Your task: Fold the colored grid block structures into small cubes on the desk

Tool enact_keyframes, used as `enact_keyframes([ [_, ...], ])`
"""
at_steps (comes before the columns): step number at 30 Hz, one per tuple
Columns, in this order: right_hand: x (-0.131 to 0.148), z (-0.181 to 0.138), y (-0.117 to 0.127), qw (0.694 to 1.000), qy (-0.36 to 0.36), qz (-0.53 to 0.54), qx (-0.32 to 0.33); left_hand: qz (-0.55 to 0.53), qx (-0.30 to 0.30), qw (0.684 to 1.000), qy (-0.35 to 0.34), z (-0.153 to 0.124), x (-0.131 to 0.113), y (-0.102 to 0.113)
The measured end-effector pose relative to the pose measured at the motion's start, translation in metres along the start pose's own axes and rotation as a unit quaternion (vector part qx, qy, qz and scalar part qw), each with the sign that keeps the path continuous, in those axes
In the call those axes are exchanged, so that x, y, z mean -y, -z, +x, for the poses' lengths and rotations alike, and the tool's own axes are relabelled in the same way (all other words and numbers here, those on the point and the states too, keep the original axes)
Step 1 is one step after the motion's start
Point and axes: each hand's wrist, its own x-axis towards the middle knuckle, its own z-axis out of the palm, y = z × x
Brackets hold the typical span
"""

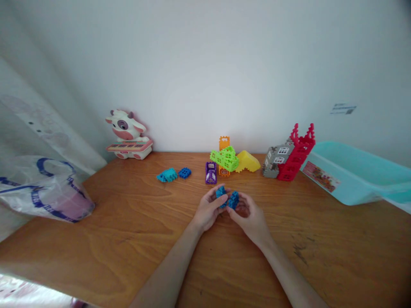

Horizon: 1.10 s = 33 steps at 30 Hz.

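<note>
Near the middle of the wooden table (135, 231), my left hand (207, 210) pinches a blue interlocking building piece (220, 192) between thumb and fingers. Close beside it, my right hand (249, 216) grips a darker blue building piece (233, 199). The two pieces are side by side; whether they touch, I cannot tell. Beyond my hands stands a purple toy car (211, 173), with a lime green lattice piece (225, 158) behind and right of it on orange pieces (224, 142). To the left lie light blue pieces (167, 175) and a flat dark blue piece (184, 173).
A yellow piece (247, 162) sits near the wall. Farther right stand a grey windowed block (276, 161) and a red tower (296, 156) beside a turquoise bin (356, 179). On the left are a cow toy keyboard (128, 137) and a plastic bag (48, 192) holding something pink.
</note>
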Motion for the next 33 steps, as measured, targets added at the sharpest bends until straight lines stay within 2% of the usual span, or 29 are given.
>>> enact_keyframes([
  [5, 0.008, 0.003, 0.009, 0.998, 0.000, 0.055, 0.032, 0.031, 0.047, 0.998, 0.017, -0.003, -0.009, 0.008],
  [12, 0.017, -0.001, 0.021, 0.984, 0.036, -0.161, 0.074, 0.053, 0.070, 0.992, 0.089, -0.005, 0.001, 0.007],
  [15, 0.012, -0.002, 0.023, 0.966, 0.066, -0.239, 0.068, 0.051, 0.075, 0.990, 0.110, -0.006, 0.003, 0.007],
  [17, 0.008, -0.003, 0.023, 0.960, 0.056, -0.271, 0.046, 0.056, 0.070, 0.989, 0.115, -0.007, 0.003, 0.006],
  [20, 0.006, -0.004, 0.024, 0.968, 0.054, -0.244, 0.023, 0.059, 0.059, 0.990, 0.113, -0.008, 0.002, 0.005],
  [22, 0.009, -0.004, 0.026, 0.971, 0.094, -0.208, 0.064, 0.056, 0.064, 0.989, 0.120, -0.008, 0.003, 0.004],
  [24, 0.014, -0.004, 0.028, 0.964, 0.138, -0.191, 0.125, 0.055, 0.078, 0.987, 0.129, -0.009, 0.004, 0.003],
  [26, 0.018, -0.004, 0.029, 0.955, 0.165, -0.191, 0.154, 0.054, 0.086, 0.987, 0.128, -0.009, 0.005, 0.003],
  [29, 0.021, -0.006, 0.028, 0.952, 0.180, -0.198, 0.150, 0.052, 0.099, 0.985, 0.128, -0.011, 0.007, 0.002],
  [33, 0.020, -0.008, 0.026, 0.953, 0.163, -0.202, 0.157, 0.041, 0.130, 0.978, 0.160, -0.012, 0.006, 0.001],
])
